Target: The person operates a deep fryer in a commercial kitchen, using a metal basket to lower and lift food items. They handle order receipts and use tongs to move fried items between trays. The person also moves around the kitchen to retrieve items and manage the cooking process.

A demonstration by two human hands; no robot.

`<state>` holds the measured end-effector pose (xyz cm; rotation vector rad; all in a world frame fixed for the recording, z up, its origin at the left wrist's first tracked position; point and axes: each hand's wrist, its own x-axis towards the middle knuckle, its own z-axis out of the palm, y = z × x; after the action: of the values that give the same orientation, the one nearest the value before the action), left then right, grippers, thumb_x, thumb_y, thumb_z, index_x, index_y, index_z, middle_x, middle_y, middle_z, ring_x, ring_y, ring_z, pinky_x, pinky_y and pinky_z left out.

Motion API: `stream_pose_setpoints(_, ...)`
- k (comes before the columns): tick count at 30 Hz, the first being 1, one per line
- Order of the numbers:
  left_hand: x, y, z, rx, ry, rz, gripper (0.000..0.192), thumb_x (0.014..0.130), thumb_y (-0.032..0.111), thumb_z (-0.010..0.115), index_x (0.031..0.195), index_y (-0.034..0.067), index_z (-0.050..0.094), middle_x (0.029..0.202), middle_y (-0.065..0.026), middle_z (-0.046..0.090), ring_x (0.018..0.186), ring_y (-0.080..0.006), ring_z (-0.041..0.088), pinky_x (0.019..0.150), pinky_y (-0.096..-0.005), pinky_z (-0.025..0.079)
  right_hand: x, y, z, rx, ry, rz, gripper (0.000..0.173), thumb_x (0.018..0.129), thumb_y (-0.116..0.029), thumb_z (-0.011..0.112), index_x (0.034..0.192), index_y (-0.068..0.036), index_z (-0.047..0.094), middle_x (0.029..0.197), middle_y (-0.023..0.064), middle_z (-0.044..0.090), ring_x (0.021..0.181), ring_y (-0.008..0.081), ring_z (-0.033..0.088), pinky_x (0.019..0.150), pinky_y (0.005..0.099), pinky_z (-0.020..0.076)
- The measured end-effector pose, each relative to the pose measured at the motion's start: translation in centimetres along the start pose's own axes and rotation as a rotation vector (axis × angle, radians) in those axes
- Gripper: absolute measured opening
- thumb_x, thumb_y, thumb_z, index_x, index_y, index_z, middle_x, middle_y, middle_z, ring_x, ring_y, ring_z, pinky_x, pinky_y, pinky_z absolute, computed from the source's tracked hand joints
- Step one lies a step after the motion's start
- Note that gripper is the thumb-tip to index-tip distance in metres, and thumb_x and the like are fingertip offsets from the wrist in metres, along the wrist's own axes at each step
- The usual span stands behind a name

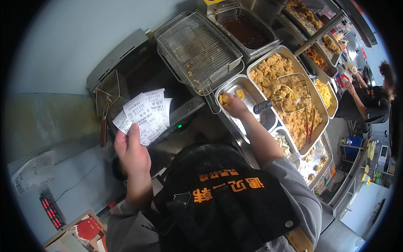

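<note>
My left hand (133, 149) holds a fan of printed paper slips (144, 115) between thumb and fingers. With fingertips down among yellow fried pieces (240, 93), my right hand (235, 106) reaches into a steel tray (249, 82); whether it grips a piece is hidden. Beside that tray, a large metal tray (327, 113) bears crispy fried chicken (274, 67). A square wire skimmer (294, 110) with a black handle (263, 106) lies across the chicken, holding a few fried pieces. Red-handled tongs (311, 126) rest on the chicken too.
Ahead are a wire rack (201, 47) and a fryer vat of dark oil (247, 28). A fry basket (108, 91) stands left. French fries (323, 93) fill a tray at right, past the chicken. Further right, a co-worker (368, 97) holds a red-and-white container (343, 79).
</note>
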<state>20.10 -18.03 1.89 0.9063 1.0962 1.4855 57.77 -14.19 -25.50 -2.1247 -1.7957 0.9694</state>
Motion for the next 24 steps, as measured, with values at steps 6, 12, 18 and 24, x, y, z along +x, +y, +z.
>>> stream_pose_setpoints(6,0.0,0.5,-1.0,-0.028,-0.001,0.029,0.032,0.106,0.005,0.054,0.134,-0.010,0.060,0.130,-0.0181,0.070,0.118,-0.0250,0.068,0.106,-0.0385,0.051,-0.8,0.4,0.3,0.047,0.092,-0.121,0.059,0.089,-0.027,0.078,0.141,-0.017,0.052,0.121,0.0239,0.067,0.116,0.0437,0.066,0.097,0.0481,0.0534)
stream_pose_setpoints(12,0.8,0.2,-0.2,-0.012,-0.048,0.051,0.031,0.107,0.004,0.054,0.134,-0.010,0.060,0.130,-0.0173,0.070,0.119,-0.0241,0.067,0.106,-0.0378,0.050,-4.0,2.4,-0.3,0.149,0.117,0.117,0.069,0.081,-0.023,0.081,0.144,-0.016,0.054,0.124,0.0243,0.064,0.113,0.0405,0.067,0.099,0.0454,0.0543)
stream_pose_setpoints(18,1.8,-0.2,1.6,-0.047,-0.152,0.040,0.026,0.105,0.003,0.059,0.129,-0.006,0.064,0.124,-0.0124,0.072,0.112,-0.0171,0.067,0.102,-0.0333,0.051,-4.5,2.9,-0.5,0.214,0.196,0.054,0.056,0.084,-0.030,0.080,0.134,-0.008,0.068,0.123,0.0205,0.069,0.108,0.0334,0.072,0.096,0.0425,0.0556)
stream_pose_setpoints(24,2.4,0.1,3.7,-0.094,-0.259,0.041,0.025,0.106,0.003,0.060,0.128,-0.006,0.065,0.121,-0.0105,0.073,0.107,-0.0133,0.068,0.098,-0.0311,0.053,-5.5,2.6,-0.9,0.069,0.418,0.030,0.043,0.089,-0.022,0.075,0.127,-0.003,0.072,0.107,0.0173,0.075,0.098,0.0306,0.075,0.087,0.0403,0.0582)
